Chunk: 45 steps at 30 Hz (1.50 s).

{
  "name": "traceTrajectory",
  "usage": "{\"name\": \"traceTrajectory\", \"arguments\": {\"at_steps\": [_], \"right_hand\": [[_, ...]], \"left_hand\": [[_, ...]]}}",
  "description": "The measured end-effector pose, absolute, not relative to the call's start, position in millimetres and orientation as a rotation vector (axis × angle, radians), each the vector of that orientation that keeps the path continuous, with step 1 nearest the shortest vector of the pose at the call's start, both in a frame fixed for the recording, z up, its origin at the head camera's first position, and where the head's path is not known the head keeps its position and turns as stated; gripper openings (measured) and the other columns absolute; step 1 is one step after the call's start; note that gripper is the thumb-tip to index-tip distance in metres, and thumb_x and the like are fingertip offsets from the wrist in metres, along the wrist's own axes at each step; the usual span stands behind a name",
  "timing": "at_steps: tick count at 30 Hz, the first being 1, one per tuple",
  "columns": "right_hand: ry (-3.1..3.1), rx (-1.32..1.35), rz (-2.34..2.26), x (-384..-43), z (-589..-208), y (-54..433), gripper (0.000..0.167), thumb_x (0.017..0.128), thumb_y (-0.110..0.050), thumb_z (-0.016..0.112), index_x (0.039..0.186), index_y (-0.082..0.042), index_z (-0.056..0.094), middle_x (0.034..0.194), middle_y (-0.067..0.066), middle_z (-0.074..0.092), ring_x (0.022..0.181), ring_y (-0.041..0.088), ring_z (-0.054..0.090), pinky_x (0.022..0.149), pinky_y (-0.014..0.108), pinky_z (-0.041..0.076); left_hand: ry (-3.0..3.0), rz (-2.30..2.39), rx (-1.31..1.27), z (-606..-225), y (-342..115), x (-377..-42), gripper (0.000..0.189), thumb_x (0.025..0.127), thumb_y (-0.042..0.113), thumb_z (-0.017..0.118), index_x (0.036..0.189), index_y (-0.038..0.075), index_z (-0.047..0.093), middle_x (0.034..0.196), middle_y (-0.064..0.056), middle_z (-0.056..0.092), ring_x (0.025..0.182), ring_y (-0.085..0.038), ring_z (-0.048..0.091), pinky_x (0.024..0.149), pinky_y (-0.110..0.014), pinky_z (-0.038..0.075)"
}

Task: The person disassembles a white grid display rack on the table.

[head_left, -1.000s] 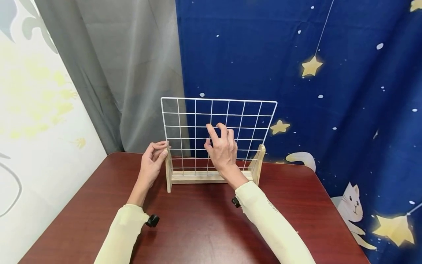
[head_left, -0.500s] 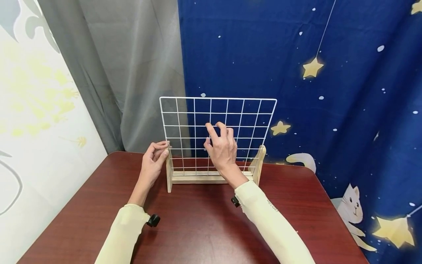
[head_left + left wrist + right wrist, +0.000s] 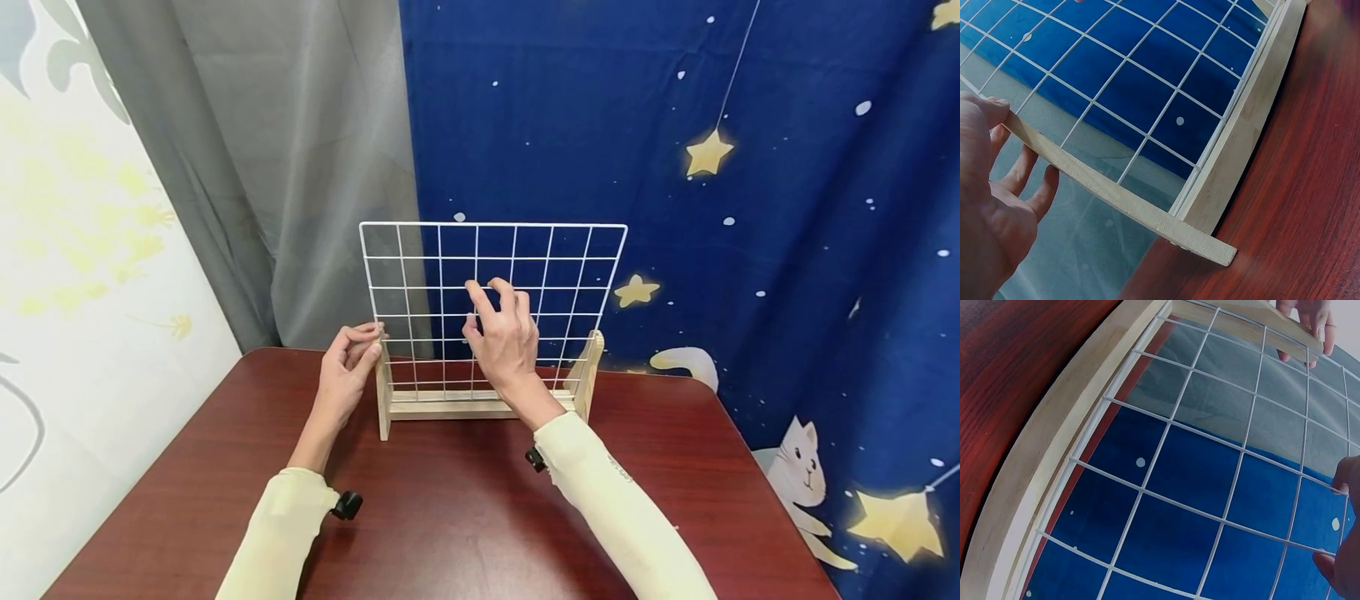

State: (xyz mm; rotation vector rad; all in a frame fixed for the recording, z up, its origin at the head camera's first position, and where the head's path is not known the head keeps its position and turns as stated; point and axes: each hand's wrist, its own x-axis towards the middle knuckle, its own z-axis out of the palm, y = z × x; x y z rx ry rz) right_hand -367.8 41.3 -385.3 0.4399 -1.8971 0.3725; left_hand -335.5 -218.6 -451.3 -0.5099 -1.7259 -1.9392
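Observation:
A white wire grid panel [image 3: 495,224] stands upright in a pale wooden stand, its lower edge along the stand's base bar [image 3: 442,410]. My left hand [image 3: 345,367] pinches the top of the left wooden side piece [image 3: 1116,194], beside the panel's left edge. In the left wrist view, several of its fingers wrap under that wood. With curled fingers, my right hand [image 3: 512,337] holds the panel's wires near the middle; the right wrist view has fingertips [image 3: 1325,559] right at them. The right side piece [image 3: 588,367] supports the other end.
The stand sits toward the back of a dark red wooden table [image 3: 450,508]. Behind it hang a grey curtain [image 3: 337,167] and a blue star-patterned curtain [image 3: 540,125]. A pale patterned surface [image 3: 90,333] borders the table's left. Both cream sleeves carry small black devices.
The panel's top edge has shifted slightly left, and its right corner sits a little higher. Both hands keep nearly the same places and holds.

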Motion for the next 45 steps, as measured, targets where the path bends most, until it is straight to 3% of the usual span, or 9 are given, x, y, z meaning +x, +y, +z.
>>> {"name": "traceTrajectory", "arguments": {"at_steps": [12, 18, 26, 31, 38, 45], "right_hand": [[-1.887, 0.448, 0.342, -367, -386, 46, 0.051, 0.085, -0.020, 0.080, 0.134, -0.028, 0.068, 0.130, 0.006, 0.065, 0.097, 0.028, 0.061, 0.053, 0.037, 0.060], [-1.886, 0.445, 0.364, -367, -385, 51, 0.050, 0.087, -0.021, 0.078, 0.135, -0.029, 0.067, 0.129, 0.007, 0.065, 0.100, 0.028, 0.061, 0.057, 0.039, 0.061], [-1.871, 0.440, 0.395, -367, -372, 56, 0.049, 0.089, -0.022, 0.078, 0.136, -0.029, 0.066, 0.130, 0.007, 0.064, 0.098, 0.029, 0.060, 0.053, 0.042, 0.059], [-1.844, 0.441, 0.394, -368, -365, 55, 0.051, 0.085, -0.020, 0.081, 0.133, -0.028, 0.068, 0.127, 0.008, 0.065, 0.097, 0.029, 0.061, 0.051, 0.041, 0.058], [-1.850, 0.478, 0.388, -370, -352, 53, 0.049, 0.089, -0.023, 0.077, 0.137, -0.027, 0.066, 0.130, 0.009, 0.064, 0.100, 0.030, 0.061, 0.053, 0.042, 0.059], [-1.835, 0.484, 0.365, -370, -341, 51, 0.050, 0.087, -0.022, 0.078, 0.136, -0.027, 0.066, 0.129, 0.009, 0.063, 0.096, 0.031, 0.060, 0.052, 0.041, 0.058]], "left_hand": [[-1.722, -1.949, -0.513, -453, -217, -337, 0.027, 0.101, -0.006, 0.064, 0.120, -0.020, 0.052, 0.134, -0.004, 0.066, 0.119, -0.009, 0.073, 0.101, -0.015, 0.056], [-1.744, -1.944, -0.500, -453, -213, -336, 0.025, 0.101, -0.006, 0.063, 0.120, -0.018, 0.052, 0.133, 0.000, 0.066, 0.121, -0.012, 0.072, 0.102, -0.015, 0.055], [-1.734, -1.968, -0.516, -453, -210, -336, 0.027, 0.102, -0.005, 0.063, 0.121, -0.019, 0.051, 0.140, -0.023, 0.059, 0.121, -0.015, 0.072, 0.099, -0.015, 0.056], [-1.745, -1.963, -0.507, -452, -212, -337, 0.027, 0.102, -0.005, 0.063, 0.122, -0.018, 0.051, 0.137, -0.011, 0.061, 0.123, -0.018, 0.071, 0.100, -0.014, 0.056], [-1.707, -1.952, -0.541, -453, -218, -338, 0.027, 0.101, -0.007, 0.062, 0.121, -0.020, 0.050, 0.135, -0.007, 0.063, 0.123, -0.022, 0.071, 0.101, -0.015, 0.056], [-1.739, -1.942, -0.526, -452, -220, -338, 0.025, 0.101, -0.008, 0.062, 0.120, -0.020, 0.050, 0.134, -0.001, 0.064, 0.122, -0.009, 0.071, 0.102, -0.014, 0.055]]}}
